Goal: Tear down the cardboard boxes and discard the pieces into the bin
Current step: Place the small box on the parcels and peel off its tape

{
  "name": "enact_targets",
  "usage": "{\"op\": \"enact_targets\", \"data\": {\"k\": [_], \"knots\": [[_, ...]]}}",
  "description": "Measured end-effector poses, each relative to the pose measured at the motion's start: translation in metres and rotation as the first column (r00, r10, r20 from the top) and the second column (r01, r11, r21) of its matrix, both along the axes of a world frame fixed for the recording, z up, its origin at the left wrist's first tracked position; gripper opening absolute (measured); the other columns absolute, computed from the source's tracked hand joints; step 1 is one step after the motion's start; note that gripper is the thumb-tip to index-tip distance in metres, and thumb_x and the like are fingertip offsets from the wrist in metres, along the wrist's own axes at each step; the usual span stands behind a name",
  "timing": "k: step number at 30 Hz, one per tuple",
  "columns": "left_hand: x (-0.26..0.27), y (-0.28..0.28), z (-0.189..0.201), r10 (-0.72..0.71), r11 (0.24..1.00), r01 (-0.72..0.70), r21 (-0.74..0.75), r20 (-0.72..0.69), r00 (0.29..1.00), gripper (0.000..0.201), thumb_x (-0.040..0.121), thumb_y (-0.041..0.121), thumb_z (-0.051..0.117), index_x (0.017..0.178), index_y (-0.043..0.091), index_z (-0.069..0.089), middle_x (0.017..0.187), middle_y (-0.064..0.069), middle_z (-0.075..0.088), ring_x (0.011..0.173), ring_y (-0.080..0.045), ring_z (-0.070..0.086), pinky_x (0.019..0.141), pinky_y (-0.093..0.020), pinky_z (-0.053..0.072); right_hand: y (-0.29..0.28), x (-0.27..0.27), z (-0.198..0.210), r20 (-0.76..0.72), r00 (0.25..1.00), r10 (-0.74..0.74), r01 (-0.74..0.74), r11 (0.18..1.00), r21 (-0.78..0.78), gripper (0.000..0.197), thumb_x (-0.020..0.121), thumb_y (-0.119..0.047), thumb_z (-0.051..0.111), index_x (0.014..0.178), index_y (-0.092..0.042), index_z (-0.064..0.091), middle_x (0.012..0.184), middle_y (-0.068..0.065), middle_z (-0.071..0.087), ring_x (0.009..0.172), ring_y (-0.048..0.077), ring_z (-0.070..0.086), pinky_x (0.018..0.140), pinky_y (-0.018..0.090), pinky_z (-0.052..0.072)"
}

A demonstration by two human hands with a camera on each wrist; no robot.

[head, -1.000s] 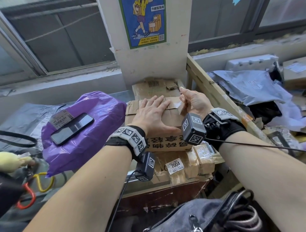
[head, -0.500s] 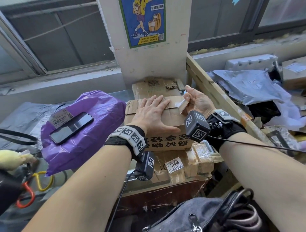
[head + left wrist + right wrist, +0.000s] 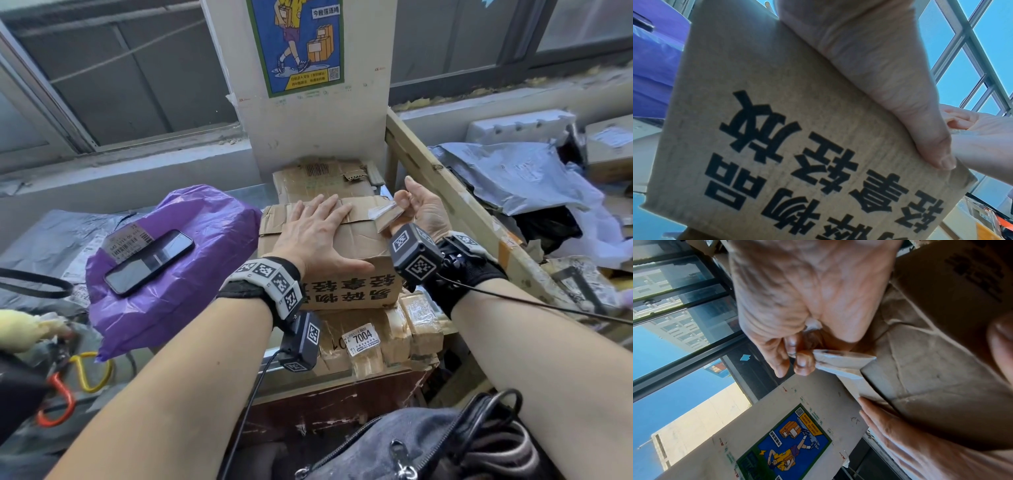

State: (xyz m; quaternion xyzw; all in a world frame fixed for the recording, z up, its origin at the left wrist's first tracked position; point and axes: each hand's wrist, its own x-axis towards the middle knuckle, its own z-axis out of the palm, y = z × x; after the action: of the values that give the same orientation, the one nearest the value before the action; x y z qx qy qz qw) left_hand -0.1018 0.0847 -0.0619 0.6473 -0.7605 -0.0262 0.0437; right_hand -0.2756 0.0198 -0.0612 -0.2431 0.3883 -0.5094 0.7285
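Observation:
A brown cardboard box [image 3: 356, 246] with black printed characters [image 3: 797, 170] sits on a stack of flattened cardboard [image 3: 394, 329]. My left hand [image 3: 315, 233] lies flat on the box's top with straight fingers, the thumb [image 3: 937, 151] along its front upper edge. At the box's right end, my right hand [image 3: 416, 209] pinches a strip of packing tape [image 3: 387, 214] between thumb and fingertips [image 3: 801, 363]. The tape strip [image 3: 840, 360] is peeled up and still joined to the box's top corner.
A purple plastic bag [image 3: 178, 260] with a phone [image 3: 149, 261] on it lies left of the box. A wooden frame [image 3: 455, 205] runs along the right, grey mailers [image 3: 520, 178] and parcels behind it. A pillar with a poster [image 3: 298, 44] stands behind. A dark bag [image 3: 428, 445] sits near me.
My right hand has drawn the tape strip up and to the right, away from the box top. The left hand has stayed flat on the box.

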Motion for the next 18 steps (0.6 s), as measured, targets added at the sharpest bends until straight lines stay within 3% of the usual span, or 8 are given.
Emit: {"op": "enact_targets", "data": {"k": [3, 6, 10, 12, 15, 16, 17, 18], "knots": [[0.000, -0.001, 0.000, -0.001, 1.000, 0.001, 0.012, 0.005, 1.000, 0.115, 0.059, 0.091, 0.047, 0.152, 0.033, 0.011, 0.160, 0.006, 0.006, 0.147, -0.015, -0.002, 0.120, -0.045, -0.002, 0.002, 0.002, 0.003, 0.014, 0.999, -0.045, 0.044, 0.999, 0.010, 0.042, 0.094, -0.032, 0.053, 0.057, -0.016, 0.040, 0.058, -0.001, 0.037, 0.055, 0.014, 0.037, 0.063, 0.028, 0.035], [0.000, 0.000, 0.001, -0.004, 1.000, 0.004, 0.022, 0.006, 1.000, 0.114, 0.060, 0.091, 0.046, 0.152, 0.032, 0.011, 0.161, 0.005, 0.005, 0.147, -0.015, -0.003, 0.119, -0.045, -0.003, 0.008, 0.012, 0.011, 0.027, 0.988, -0.150, 0.149, 0.988, 0.027, 0.042, 0.087, -0.025, 0.067, 0.050, -0.016, 0.048, 0.051, -0.001, 0.048, 0.048, 0.013, 0.041, 0.055, 0.026, 0.036], [0.001, 0.001, 0.000, 0.000, 1.000, 0.000, 0.030, 0.006, 1.000, 0.113, 0.061, 0.091, 0.046, 0.152, 0.032, 0.010, 0.161, 0.005, 0.004, 0.147, -0.016, -0.004, 0.119, -0.044, -0.005, 0.008, 0.014, 0.017, -0.313, 0.915, -0.253, 0.226, 0.967, -0.122, 0.054, 0.081, -0.034, 0.071, 0.034, -0.014, 0.054, 0.051, 0.004, 0.062, 0.050, 0.019, 0.051, 0.054, 0.026, 0.043], [0.003, 0.000, 0.000, 0.004, 1.000, -0.004, 0.028, 0.004, 1.000, 0.114, 0.061, 0.091, 0.046, 0.152, 0.033, 0.010, 0.161, 0.005, 0.003, 0.147, -0.016, -0.004, 0.119, -0.044, -0.006, 0.005, 0.008, 0.015, -0.547, 0.790, -0.277, 0.194, 0.959, -0.205, 0.049, 0.081, -0.037, 0.067, 0.041, -0.013, 0.054, 0.053, 0.006, 0.057, 0.053, 0.022, 0.052, 0.058, 0.034, 0.049], [0.003, -0.001, 0.001, 0.004, 1.000, -0.005, 0.027, 0.013, 1.000, 0.114, 0.061, 0.091, 0.046, 0.152, 0.033, 0.010, 0.161, 0.006, 0.003, 0.147, -0.016, -0.004, 0.119, -0.044, -0.006, 0.001, -0.005, 0.018, -0.845, 0.463, -0.267, -0.023, 0.950, -0.313, 0.035, 0.082, -0.040, 0.059, 0.061, -0.011, 0.058, 0.067, 0.011, 0.059, 0.073, 0.030, 0.061, 0.076, 0.046, 0.054], [0.003, -0.001, 0.001, 0.003, 1.000, -0.003, 0.026, 0.018, 1.000, 0.113, 0.061, 0.090, 0.046, 0.152, 0.033, 0.010, 0.161, 0.006, 0.003, 0.147, -0.016, -0.004, 0.119, -0.044, -0.005, 0.001, -0.009, 0.021, -0.902, 0.353, -0.249, -0.110, 0.946, -0.304, 0.028, 0.084, -0.038, 0.057, 0.075, -0.013, 0.065, 0.079, 0.011, 0.065, 0.086, 0.030, 0.064, 0.083, 0.045, 0.052], [0.002, -0.001, 0.001, 0.000, 1.000, -0.001, 0.023, 0.022, 1.000, 0.113, 0.061, 0.090, 0.046, 0.152, 0.033, 0.010, 0.161, 0.006, 0.004, 0.147, -0.016, -0.004, 0.119, -0.044, -0.005, 0.001, -0.012, 0.024, -0.943, 0.241, -0.228, -0.190, 0.942, -0.277, 0.027, 0.086, -0.035, 0.055, 0.101, -0.015, 0.068, 0.098, 0.010, 0.067, 0.100, 0.030, 0.062, 0.090, 0.042, 0.049], [0.002, -0.001, 0.000, -0.001, 1.000, 0.000, 0.021, 0.023, 1.000, 0.114, 0.061, 0.091, 0.045, 0.152, 0.033, 0.010, 0.160, 0.006, 0.004, 0.147, -0.016, -0.003, 0.119, -0.044, -0.005, 0.001, -0.014, 0.026, -0.962, 0.157, -0.221, -0.255, 0.932, -0.256, 0.041, 0.088, -0.030, 0.054, 0.127, -0.018, 0.057, 0.114, 0.009, 0.064, 0.110, 0.031, 0.057, 0.095, 0.040, 0.045]]}}
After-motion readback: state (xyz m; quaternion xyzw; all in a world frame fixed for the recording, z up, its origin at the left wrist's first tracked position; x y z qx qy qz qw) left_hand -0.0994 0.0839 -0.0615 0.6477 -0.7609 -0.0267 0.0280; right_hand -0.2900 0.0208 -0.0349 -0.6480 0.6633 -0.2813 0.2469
